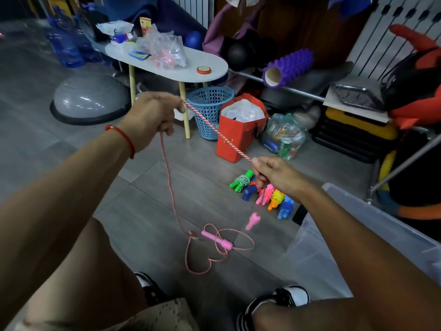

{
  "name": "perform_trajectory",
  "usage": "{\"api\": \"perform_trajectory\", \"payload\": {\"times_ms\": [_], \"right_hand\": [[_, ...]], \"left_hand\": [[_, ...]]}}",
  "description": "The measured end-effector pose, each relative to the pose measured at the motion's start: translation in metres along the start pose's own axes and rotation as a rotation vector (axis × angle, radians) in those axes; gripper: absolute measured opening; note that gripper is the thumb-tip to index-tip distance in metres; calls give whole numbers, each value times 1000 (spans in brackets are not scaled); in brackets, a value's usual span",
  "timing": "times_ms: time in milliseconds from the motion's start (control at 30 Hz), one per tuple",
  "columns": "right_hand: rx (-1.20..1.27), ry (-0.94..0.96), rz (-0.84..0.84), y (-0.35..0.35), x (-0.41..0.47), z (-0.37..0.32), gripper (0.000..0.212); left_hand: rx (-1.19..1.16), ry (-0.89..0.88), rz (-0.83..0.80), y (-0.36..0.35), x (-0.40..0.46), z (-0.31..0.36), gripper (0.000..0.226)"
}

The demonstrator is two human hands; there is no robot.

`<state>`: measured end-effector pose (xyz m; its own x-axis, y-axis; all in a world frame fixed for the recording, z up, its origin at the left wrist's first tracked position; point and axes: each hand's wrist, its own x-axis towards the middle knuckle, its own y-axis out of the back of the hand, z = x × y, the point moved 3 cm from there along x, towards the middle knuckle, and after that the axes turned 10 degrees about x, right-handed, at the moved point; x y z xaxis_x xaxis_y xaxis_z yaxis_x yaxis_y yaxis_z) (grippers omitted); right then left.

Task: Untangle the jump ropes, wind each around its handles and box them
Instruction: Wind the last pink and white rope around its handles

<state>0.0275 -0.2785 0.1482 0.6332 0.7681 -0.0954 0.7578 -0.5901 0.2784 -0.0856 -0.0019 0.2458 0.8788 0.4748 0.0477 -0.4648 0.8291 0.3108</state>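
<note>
**Over grey floor tiles, a pink rope pulled taut**

Left of the blue basket [210, 111], the left hand [152, 118] pinches the pink jump rope [216, 130]; right of it, the right hand [274, 175] grips the same strand. Below, one pink handle [217, 240] lies on open floor [148, 204] among loops. Wound ropes [265, 194] sit beside the clear box [372, 225]. No writing is legible.

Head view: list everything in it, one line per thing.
Rope: one, pink-white, stretched between hands, rest looped on floor.
Handles: two, pink, one on floor, one dangling.
Wound ropes: about five, mixed colours, floor.
Bin: one, clear, right.
Table: one, white, behind.
Basket: one, blue, under table.
Bag: one, red, floor.
Roller: one, purple, rack.
Left hand: grips rope.
Right hand: pinches rope.
</note>
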Motion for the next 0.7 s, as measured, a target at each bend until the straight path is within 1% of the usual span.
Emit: {"api": "perform_trajectory", "payload": {"times_ms": [33, 67, 133, 167, 200, 233, 267, 300, 333, 367, 400, 433, 467, 500, 567, 633, 700], "right_hand": [[-31, 11, 16, 1, 0, 0, 40], [-78, 33, 27, 1, 2, -2, 40], [-186, 102, 13, 0, 6, -11, 39], [-231, 137, -5, -3, 8, -17, 39], [-264, 164, -19, -6, 12, -21, 39], [-284, 176, -29, -11, 15, -24, 39], [-302, 172, -41, -16, 19, -25, 40], [-322, 157, -56, -22, 21, -25, 40], [-349, 137, -66, -28, 24, -23, 41], [-384, 120, -70, -32, 25, -20, 41], [-424, 108, -65, -34, 25, -17, 42], [-471, 90, -49, -34, 25, -11, 43], [-510, 56, -34, -31, 24, -3, 45], [-526, 7, -41, -27, 21, 7, 45], [-482, -100, -145, -18, 14, 41, 32], [-405, -217, -227, -13, 0, 78, 28], [-311, -271, -169, -12, -8, 108, 32]], "left_hand": [[138, 42, 20, 2, 0, -7, 23], [329, 80, 3, 3, -1, -15, 19], [731, 127, -120, -1, -5, -34, 7], [909, 148, -187, -7, -10, -45, 21], [1060, 168, -243, -15, -14, -55, 42], [1162, 150, -277, -25, -18, -65, 63], [1196, 82, -304, -39, -22, -72, 79], [1151, -17, -350, -56, -29, -73, 86], [1034, -98, -421, -73, -35, -71, 82], [879, -149, -507, -90, -41, -68, 66], [771, -175, -577, -104, -46, -67, 42], [744, -227, -605, -113, -47, -65, 22], [802, -281, -619, -117, -45, -65, 16], [896, -310, -628, -115, -42, -67, 20], [1071, -325, -575, -98, -27, -77, 24], [1194, -293, -482, -71, -11, -89, 21], [1261, -207, -439, -44, 1, -100, 21]]}}
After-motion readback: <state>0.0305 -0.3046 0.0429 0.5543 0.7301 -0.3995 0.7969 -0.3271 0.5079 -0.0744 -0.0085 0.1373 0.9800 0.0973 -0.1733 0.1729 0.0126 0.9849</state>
